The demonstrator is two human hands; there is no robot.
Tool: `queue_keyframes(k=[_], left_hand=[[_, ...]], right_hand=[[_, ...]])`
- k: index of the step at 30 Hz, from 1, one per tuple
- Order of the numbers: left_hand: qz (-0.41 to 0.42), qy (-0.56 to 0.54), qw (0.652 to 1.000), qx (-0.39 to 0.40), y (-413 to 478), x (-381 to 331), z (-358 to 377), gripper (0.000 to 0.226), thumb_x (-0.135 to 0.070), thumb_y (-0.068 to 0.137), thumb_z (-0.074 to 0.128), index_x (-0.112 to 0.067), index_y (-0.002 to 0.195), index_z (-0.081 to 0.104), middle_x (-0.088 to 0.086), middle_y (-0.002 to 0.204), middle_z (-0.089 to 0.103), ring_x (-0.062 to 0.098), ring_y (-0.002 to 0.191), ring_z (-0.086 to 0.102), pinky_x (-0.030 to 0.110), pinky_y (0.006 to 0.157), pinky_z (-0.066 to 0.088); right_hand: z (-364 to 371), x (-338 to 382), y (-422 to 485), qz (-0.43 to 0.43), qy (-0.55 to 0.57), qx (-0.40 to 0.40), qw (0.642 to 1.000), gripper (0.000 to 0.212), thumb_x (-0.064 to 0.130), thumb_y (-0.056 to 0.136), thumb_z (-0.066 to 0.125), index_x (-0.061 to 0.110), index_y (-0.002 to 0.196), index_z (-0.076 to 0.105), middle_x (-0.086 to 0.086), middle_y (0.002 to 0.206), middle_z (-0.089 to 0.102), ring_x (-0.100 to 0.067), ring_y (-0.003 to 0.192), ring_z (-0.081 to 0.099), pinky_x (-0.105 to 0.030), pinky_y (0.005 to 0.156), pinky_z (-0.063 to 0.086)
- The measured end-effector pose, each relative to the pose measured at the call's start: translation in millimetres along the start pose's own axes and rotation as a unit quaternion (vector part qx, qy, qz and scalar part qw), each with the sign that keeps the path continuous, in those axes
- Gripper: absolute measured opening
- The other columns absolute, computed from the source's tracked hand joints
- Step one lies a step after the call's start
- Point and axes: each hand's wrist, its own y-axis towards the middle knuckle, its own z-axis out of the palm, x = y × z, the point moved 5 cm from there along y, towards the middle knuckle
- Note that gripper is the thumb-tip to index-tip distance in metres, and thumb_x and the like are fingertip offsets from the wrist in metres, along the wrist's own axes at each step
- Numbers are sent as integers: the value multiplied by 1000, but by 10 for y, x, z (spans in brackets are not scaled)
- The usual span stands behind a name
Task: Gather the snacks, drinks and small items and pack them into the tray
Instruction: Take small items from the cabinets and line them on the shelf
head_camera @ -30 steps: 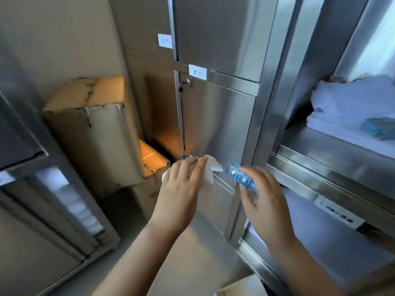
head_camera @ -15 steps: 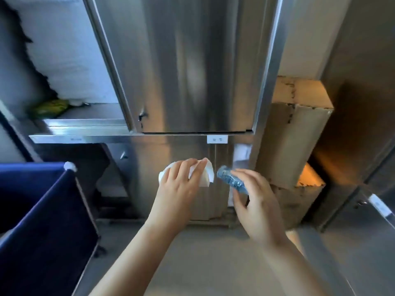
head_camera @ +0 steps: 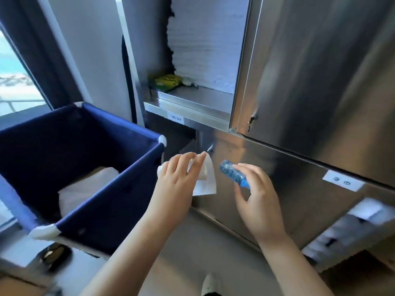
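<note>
Gathering is underway, centre frame: left hand [head_camera: 175,186] holds a packet [head_camera: 207,181]; right hand [head_camera: 257,204] pinches a bottle [head_camera: 233,174]; no tray in sight, so packing remains.

A deep navy-blue fabric cart [head_camera: 102,199] with white corner caps stands at left, a crumpled white bundle [head_camera: 85,189] inside it. Beside it rises a brushed stainless-steel cabinet [head_camera: 320,71]. Its open steel shelf [head_camera: 192,99] holds stacked white folded linen [head_camera: 205,43].
</note>
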Motion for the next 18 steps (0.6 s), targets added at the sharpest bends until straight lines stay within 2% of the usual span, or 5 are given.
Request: queue_keyframes(k=[2,6,10,14,18], left_hand=[[-20,4,1000,6,238,207,126,89,9,55,63,-14,139,43,5,126,50,25,110,42,40,82,43],[-28,12,999,10,967,531,339,87,11,58,66,-13,139,44,5,126,51,24,110,41,42,85,43],[-28,30,999,9,1692,924,514,83,5,62,70,-14,139,45,5,127,52,27,112,47,42,88,44],[-51,37,998,8,2100,1332,771,82,2,63,71,-13,139,45,6,126,52,25,112,42,42,88,45],[-59,31,998,15,2395,1672,1029,80,1,64,74,-12,138,45,7,124,52,25,110,42,43,86,46]], right_hand=[[264,-127,283,-12,5,21,1000,43,-2,79,68,11,119,60,-1,118,58,-15,113,53,-25,99,41],[734,-488,980,-4,19,52,998,46,3,81,69,17,123,57,4,122,55,-10,115,49,-18,98,38],[1114,-789,1693,-14,42,37,998,43,6,84,67,17,124,56,5,121,55,-12,113,51,-22,98,41],[1540,-965,2206,-17,59,36,997,42,1,82,67,14,121,57,3,119,55,-14,113,53,-22,99,38],[1937,-1082,2538,-19,41,57,997,43,-1,79,70,11,119,60,0,117,57,-15,110,54,-28,96,45]])
